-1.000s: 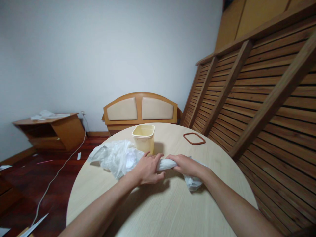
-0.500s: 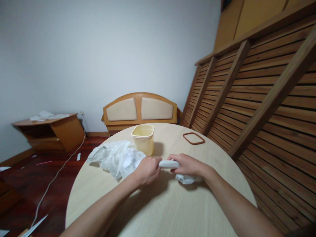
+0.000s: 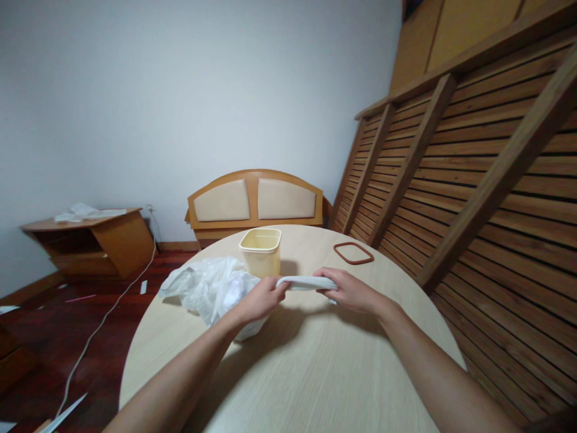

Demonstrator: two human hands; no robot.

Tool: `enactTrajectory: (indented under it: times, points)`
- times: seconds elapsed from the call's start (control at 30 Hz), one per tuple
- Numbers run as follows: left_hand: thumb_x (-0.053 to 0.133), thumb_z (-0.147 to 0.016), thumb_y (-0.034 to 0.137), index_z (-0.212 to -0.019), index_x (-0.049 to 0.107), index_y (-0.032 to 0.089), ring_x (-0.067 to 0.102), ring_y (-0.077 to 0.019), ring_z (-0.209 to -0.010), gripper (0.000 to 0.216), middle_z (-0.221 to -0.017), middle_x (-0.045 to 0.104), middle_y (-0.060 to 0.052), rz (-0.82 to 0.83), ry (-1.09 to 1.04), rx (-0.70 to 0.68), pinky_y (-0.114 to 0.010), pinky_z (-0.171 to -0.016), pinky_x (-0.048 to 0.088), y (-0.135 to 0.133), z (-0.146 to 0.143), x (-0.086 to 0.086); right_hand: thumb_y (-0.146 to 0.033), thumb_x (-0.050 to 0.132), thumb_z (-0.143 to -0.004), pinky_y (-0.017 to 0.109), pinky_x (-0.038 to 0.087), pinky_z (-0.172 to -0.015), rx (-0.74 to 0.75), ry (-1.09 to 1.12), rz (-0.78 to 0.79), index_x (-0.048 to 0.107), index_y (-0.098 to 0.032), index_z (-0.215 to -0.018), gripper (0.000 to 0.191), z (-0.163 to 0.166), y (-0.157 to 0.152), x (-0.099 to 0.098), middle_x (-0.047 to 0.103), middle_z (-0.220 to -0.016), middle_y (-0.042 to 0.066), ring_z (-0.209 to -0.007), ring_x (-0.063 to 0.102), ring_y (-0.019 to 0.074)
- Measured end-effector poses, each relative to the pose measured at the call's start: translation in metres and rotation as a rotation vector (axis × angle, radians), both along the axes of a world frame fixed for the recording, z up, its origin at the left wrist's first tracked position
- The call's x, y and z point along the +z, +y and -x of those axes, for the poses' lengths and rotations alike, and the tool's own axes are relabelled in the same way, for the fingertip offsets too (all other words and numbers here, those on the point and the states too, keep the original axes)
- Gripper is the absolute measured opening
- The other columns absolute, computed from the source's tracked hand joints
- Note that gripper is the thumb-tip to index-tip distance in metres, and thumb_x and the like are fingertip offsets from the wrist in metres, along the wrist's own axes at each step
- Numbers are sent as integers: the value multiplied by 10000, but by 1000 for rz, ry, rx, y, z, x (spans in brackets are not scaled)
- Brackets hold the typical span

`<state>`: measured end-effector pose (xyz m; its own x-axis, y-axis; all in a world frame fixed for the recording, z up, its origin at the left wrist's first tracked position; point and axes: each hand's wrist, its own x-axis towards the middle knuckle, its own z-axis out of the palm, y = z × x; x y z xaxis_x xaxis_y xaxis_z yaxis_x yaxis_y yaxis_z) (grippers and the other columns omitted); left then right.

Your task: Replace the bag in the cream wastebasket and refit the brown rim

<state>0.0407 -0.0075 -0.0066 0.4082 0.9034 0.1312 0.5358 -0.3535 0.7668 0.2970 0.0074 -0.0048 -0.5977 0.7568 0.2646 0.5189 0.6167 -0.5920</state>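
Both hands are curled closed in the centre of the frame, each having hold of one end portion of a gathered white plastic bag [image 3: 304,283]. The left hand [image 3: 262,299] grips the left portion, with thumb and fingers drawn together; the right hand [image 3: 349,290] grips the right portion in the same manner. The exact seating of the fingers under the plastic is not visible. The exposed span lies directly between the hands, its long axis running nearly horizontally across the frame; neither hand is nearer, as both are in contact with it. From the shadow beneath, the span is judged to be clear of the round wood-grain surface [image 3: 342,373]. A white plastic portion [image 3: 250,329] shows below the left hand; whether it belongs to the gripped length cannot be determined. Left of the left hand, a crumpled translucent plastic bag [image 3: 198,287] rests on the surface. Just beyond the left hand, the open-topped pale yellow container [image 3: 260,262] stands upright. A reddish-brown rounded-square ring [image 3: 354,261] lies flat, right of the container and apart from both hands. Outside the surface, a padded wooden headboard [image 3: 256,225] stands at mid-frame, a slatted wooden panel [image 3: 451,198] leans along the right side, and a low wooden cabinet [image 3: 121,240] occupies the left.
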Motion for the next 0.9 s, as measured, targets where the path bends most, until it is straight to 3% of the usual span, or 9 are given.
enactTrajectory:
  times: [0.13,0.23,0.33,0.47,0.57,0.63,0.73,0.8,0.9]
  points:
    - [382,-944,445,-725,580,145,412,-122,-570,420,-597,472,14,60,-201,-10,-255,-580,348,8,5,-4,-209,548,-917,309,458,-902,13,60,-52,584,-223,-1237,322,3,-3,3,685,-1124,63,-1001,631,191]
    - [436,-923,447,-1073,663,99,462,-137,-625,441,-680,562,-14,70,-327,-18,-259,-624,390,10,8,-2,-294,565,-949,332,454,-949,12,105,-119,532,-239,-1333,389,4,-2,2,654,-1249,85,-1081,625,200]
    - [509,-884,420,-1334,570,105,521,-152,-717,553,-879,654,-65,58,-399,-27,-279,-703,447,7,11,6,-320,546,-969,337,466,-928,20,111,-170,583,-235,-1302,346,3,2,-2,670,-1217,88,-1057,635,201]
    - [520,-896,465,-1375,546,133,562,-170,-778,583,-1092,663,-110,30,-405,-63,-306,-741,483,-2,12,19,-231,520,-958,335,472,-907,42,105,-215,636,-232,-1257,321,5,4,-5,687,-1143,84,-1007,639,195]
    - [518,-906,517,-1271,611,119,547,-161,-707,548,-941,679,-83,45,-276,-64,-281,-667,453,-6,8,21,-179,517,-942,324,471,-881,63,74,-251,643,-239,-1263,350,7,2,-2,694,-1084,75,-968,634,191]
    - [529,-901,484,-1034,685,115,487,-138,-627,422,-746,621,-27,32,-120,-63,-258,-611,395,-6,6,20,-174,519,-944,310,471,-851,73,70,-272,647,-243,-1265,352,7,1,-1,694,-1043,69,-930,630,184]
    - [510,-893,387,-765,632,141,422,-126,-592,302,-624,502,18,11,41,-78,-255,-585,325,-7,6,19,-204,550,-948,286,474,-780,80,102,-285,674,-247,-1241,321,3,2,0,691,-972,59,-851,625,172]
    - [516,-885,389,-714,567,159,405,-123,-590,292,-614,468,28,62,37,-122,-258,-581,308,-8,9,19,-237,564,-954,265,469,-706,98,142,-284,698,-236,-1221,298,0,5,-1,685,-907,55,-774,616,160]
    - [510,-896,541,-687,462,184,363,-114,-574,417,-611,409,41,197,-168,-211,-259,-568,302,-10,11,20,-254,553,-968,255,463,-659,121,198,-300,709,-206,-1211,293,-1,9,-3,681,-857,55,-726,607,154]
